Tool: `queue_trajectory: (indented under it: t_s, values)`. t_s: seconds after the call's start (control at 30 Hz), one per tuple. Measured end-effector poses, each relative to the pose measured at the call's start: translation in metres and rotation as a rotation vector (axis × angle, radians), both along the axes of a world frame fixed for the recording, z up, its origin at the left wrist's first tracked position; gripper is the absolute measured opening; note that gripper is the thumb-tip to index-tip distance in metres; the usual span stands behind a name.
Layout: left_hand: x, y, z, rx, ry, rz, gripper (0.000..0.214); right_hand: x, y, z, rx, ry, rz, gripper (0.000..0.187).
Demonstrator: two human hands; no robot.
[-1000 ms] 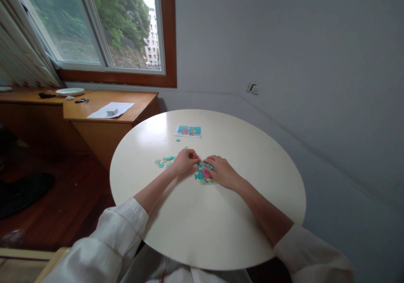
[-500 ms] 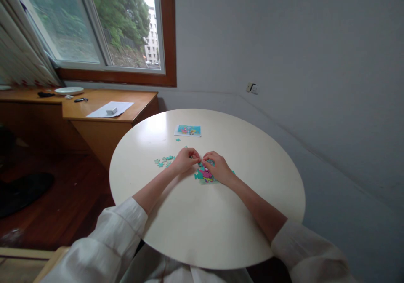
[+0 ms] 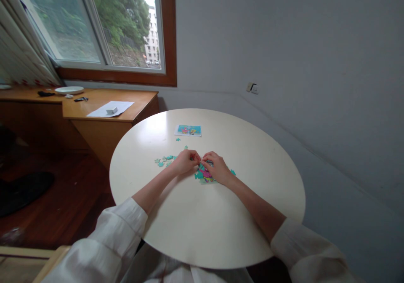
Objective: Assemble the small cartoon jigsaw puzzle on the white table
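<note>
A partly joined jigsaw puzzle [image 3: 203, 175], teal with a pink and purple figure, lies near the middle of the round cream table [image 3: 259, 161]. My left hand [image 3: 185, 161] and my right hand [image 3: 215, 168] meet fingertip to fingertip over its far edge, both curled in a pinch. What sits between the fingertips is too small to name. My right hand covers much of the puzzle. Loose teal pieces [image 3: 164, 161] lie just left of my left hand.
A small picture card [image 3: 188, 130] lies farther back on the table, with a stray piece [image 3: 178, 140] near it. A wooden desk [image 3: 104, 118] at the left carries paper [image 3: 111, 108] and a white plate [image 3: 69, 90]. Window behind, grey wall to the right.
My right hand has slid a little left and away, its fingers curling from flat on the puzzle into a pinch against my left hand. A teal corner now shows at its right.
</note>
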State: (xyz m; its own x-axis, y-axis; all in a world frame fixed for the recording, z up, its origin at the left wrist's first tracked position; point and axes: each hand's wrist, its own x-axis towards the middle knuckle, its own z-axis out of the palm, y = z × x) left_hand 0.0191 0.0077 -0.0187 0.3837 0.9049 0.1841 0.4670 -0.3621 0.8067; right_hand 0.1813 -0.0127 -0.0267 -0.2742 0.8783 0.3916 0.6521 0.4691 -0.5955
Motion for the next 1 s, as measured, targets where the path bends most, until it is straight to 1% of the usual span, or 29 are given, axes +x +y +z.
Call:
queue_trajectory:
  t_s: [0.4,0.6,1.0]
  values:
    - [-0.0001,-0.0039,0.0055,0.016,0.125,0.055,0.012,0.0018,0.0014,-0.0008,-0.010,0.002,0.010,0.013]
    - [-0.0002,-0.0035,0.0041,0.033,0.152,0.062,0.011,0.0022,0.0025,-0.0023,-0.008,-0.011,0.006,0.013]
    - [0.0011,-0.0025,0.0024,0.075,0.232,0.083,0.011,0.0004,-0.0005,0.0012,-0.034,-0.026,-0.011,0.014]
